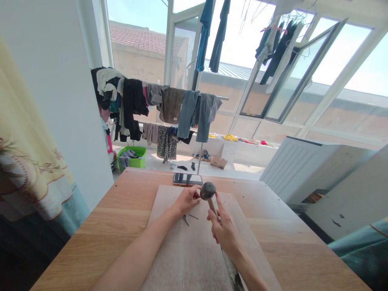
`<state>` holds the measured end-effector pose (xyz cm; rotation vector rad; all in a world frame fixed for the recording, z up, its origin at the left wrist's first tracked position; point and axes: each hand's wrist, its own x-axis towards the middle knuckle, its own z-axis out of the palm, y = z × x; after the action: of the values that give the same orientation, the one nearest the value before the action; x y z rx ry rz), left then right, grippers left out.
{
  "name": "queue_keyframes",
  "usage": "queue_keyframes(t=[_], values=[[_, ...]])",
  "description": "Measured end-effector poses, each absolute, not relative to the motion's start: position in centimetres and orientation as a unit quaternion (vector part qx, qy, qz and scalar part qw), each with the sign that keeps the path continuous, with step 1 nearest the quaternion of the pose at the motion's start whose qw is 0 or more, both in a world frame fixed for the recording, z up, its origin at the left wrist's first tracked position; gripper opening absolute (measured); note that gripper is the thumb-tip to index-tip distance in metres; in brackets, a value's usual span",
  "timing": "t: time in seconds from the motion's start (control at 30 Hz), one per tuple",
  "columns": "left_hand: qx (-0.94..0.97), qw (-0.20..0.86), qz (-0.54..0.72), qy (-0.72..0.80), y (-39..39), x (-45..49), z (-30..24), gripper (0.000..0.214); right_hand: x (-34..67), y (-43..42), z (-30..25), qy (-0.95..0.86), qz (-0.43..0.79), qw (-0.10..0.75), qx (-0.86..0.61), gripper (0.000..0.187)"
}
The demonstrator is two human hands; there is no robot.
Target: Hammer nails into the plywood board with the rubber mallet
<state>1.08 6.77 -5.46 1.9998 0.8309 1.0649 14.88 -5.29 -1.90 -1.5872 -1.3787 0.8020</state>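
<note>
1 green basket (139,163), clothes (171,106) on rack (224,98), 1 cardboard box (218,163).

No readable text or labels.

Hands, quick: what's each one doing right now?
Left hand: curled beside the hammer's head; whether it holds anything cannot be told.
Right hand: closed, holding the hammer.
</note>
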Motion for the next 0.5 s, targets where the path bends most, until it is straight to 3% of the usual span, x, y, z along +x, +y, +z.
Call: queue_keyframes(t=[0.33, 0.5], values=[[0.762, 0.355, 0.404, 0.361, 6.4, -0.2, -5.6, 0.024, 16.6, -9.5, -4.9, -0.495, 0.358, 0.450, -0.651, 0.078], [0.763, 0.265, 0.403, 0.430, 5.8, -0.7, -5.3, 0.011, 17.0, -10.0, -8.7, -0.511, 0.304, 0.447, -0.668, 0.084]])
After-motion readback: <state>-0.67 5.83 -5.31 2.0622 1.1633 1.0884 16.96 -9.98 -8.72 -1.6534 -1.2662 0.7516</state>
